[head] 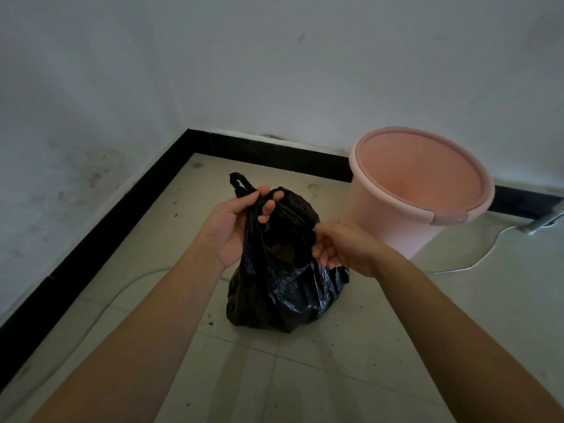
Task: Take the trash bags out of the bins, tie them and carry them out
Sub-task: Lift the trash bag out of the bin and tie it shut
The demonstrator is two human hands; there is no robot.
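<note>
Sitting on the tiled floor [305,377] near its far corner, the black trash bag [283,288] is out of the bin, with its mouth untied and some dark contents showing inside. The left hand [241,221] grasps the bag's gathered top on that side, fingers curled round the plastic, and a handle loop [239,183] sticks up above the fist. The right hand [341,245] pinches the opposite edge of the bag's mouth, holding it apart from the left side. The pink bin [375,215] stands upright just beside the bag, towards the floor's right edge, close to the black baseboard [122,209], its pink inner wall in view. A thin white cable [91,312] trails over the tiles along the floor's left edge.
</note>
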